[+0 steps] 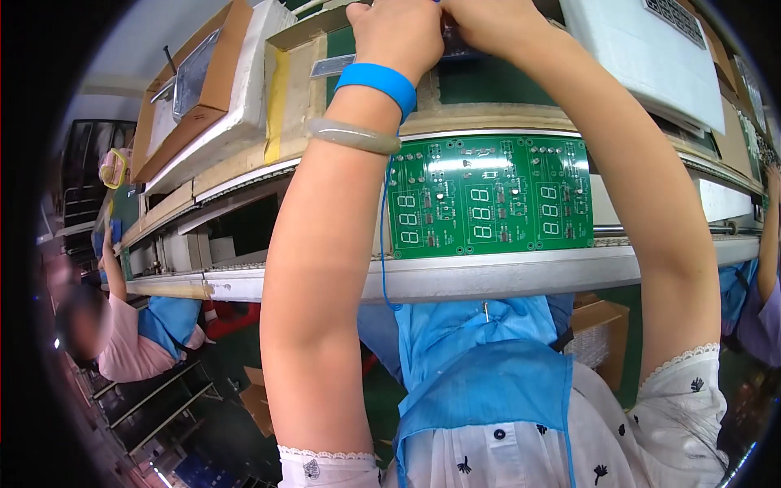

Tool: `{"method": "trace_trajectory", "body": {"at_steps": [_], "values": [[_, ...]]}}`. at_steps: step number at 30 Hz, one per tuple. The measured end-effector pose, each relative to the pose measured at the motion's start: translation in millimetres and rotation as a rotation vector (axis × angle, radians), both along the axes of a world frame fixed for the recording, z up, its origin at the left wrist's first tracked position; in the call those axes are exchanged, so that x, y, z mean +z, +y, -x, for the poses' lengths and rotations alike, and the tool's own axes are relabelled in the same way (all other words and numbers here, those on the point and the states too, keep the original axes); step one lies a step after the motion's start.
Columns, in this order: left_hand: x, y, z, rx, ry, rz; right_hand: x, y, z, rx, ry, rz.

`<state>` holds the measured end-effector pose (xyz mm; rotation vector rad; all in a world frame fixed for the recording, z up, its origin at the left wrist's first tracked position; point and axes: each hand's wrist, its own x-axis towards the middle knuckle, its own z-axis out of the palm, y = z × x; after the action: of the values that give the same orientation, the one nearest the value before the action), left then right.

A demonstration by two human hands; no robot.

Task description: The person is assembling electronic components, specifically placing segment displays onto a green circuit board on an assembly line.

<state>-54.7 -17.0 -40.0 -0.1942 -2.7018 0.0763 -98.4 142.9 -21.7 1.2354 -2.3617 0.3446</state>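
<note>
Both of my arms reach far forward, and my hands meet at the top edge of the view. My left hand [399,37] looks curled closed, with its fingertips cut off. Anything inside it cannot be made out. My right hand [495,26] is close beside it, its fingers beyond the edge. Below and between my forearms lies a green circuit board [512,195] on the conveyor rails, with three groups of digit displays and small parts fitted. A blue wrist strap [376,81] and a pale bangle [355,135] circle my left arm; a thin blue cord hangs from the strap.
A metal rail [455,275] runs along the near side. At the far left, a cardboard box [195,106] leans by white foam; a white foam block [643,61] stands at the far right. Co-workers sit left [122,342] and right [761,309]. An open carton [602,342] is below the rail.
</note>
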Motion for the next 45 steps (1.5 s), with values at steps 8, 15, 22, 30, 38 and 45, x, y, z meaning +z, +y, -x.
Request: {"method": "trace_trajectory", "body": {"at_steps": [8,15,22,30,38,45], "values": [[9,4,-10,-0.050,0.023,-0.103,-12,-8,9,-0.263,-0.003,-0.157],[10,-5,-16,-0.081,0.096,-0.069,15,1,-19,-0.184,-0.087,0.138],[31,3,-79,-0.267,-0.069,-1.070,15,57,-68,0.069,-0.860,0.597],[12,5,-131,-0.303,-0.511,-1.744,-3,82,-112,0.151,-1.288,0.694],[8,11,-141,-0.230,-0.536,-1.736,-11,77,-122,0.171,-1.207,0.760],[6,11,-143,-0.232,-0.520,-1.721,-13,79,-124,0.138,-1.094,0.683]]}}
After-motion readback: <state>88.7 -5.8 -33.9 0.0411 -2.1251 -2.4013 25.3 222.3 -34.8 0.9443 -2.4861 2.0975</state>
